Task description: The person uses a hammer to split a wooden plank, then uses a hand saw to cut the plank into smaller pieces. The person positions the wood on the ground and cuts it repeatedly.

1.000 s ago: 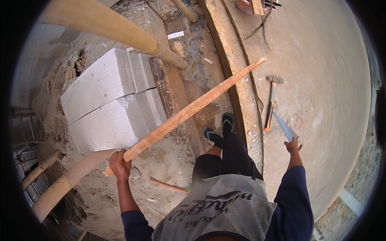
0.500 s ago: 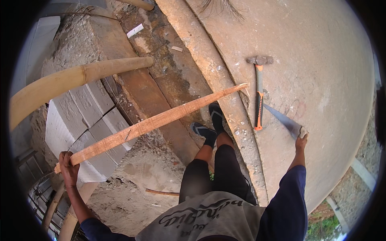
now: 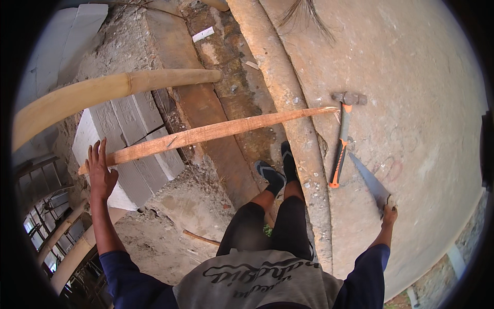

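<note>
A long reddish wooden plank (image 3: 221, 130) spans from a stack of pale blocks to the concrete ledge, its splintered far end on the ledge. My left hand (image 3: 103, 175) rests by the plank's left end, fingers stretched out and not wrapped round it. A nail-like piece (image 3: 172, 141) sticks up from the wood. My right hand (image 3: 391, 214) is closed round the handle of a handsaw (image 3: 371, 181), held over the slab with its blade toward the hammer. That hammer (image 3: 343, 139), with an orange and black handle, lies on the slab just past the plank's tip.
The pale blocks (image 3: 123, 121) stand at the left, with a thick bamboo pole (image 3: 103, 88) above them. My feet (image 3: 272, 172) are in the channel beside the concrete ledge (image 3: 303, 154). A white scrap (image 3: 203, 34) lies farther up the channel. Dry twigs (image 3: 309, 18) are at the top.
My left hand has loosened from its grip on the plank and its fingers have straightened. The saw blade has turned, showing more of its flat side. The whole view has shifted.
</note>
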The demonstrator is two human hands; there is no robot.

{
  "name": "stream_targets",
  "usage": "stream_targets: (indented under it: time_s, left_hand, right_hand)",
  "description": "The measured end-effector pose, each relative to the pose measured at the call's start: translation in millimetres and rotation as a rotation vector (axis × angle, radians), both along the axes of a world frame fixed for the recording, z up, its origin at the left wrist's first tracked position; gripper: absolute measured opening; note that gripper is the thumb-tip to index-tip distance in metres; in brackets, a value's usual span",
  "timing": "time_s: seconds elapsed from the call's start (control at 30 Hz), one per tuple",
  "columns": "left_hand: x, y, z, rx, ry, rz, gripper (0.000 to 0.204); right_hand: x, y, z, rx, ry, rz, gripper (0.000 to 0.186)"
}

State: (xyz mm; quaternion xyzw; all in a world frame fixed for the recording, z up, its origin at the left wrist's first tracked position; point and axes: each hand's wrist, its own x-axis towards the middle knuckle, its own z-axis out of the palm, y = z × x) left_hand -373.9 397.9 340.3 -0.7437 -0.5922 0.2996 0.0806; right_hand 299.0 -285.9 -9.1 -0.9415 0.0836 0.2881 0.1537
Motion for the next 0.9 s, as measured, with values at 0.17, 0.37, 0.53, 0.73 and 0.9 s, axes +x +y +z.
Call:
stream_targets:
  time_s: [0.17, 0.37, 0.53, 0.73, 0.9]
  left_hand:
    - [160, -63, -59, -0.205, -0.509, -0.247, 0.077]
    - [253, -66, -157, -0.519, -0.403, -0.341, 0.051]
    - [267, -32, -175, -0.686, -0.439, -0.275, 0.035]
    - [281, -20, -194, -0.772, -0.394, -0.29, 0.043]
    - [276, -27, -175, -0.702, -0.322, -0.303, 0.046]
  right_hand:
    - [-3, -21, 62, -0.241, 0.054, -0.065, 0.065]
    - [-33, -28, 91, -0.111, 0.113, -0.328, 0.072]
    - [-97, 21, 59, -0.009, 0.367, -0.307, 0.049]
    - [-142, -31, -11, -0.316, -0.419, -0.083, 0.084]
    - [-188, 36, 3, 0.156, 0.116, -0.503, 0.079]
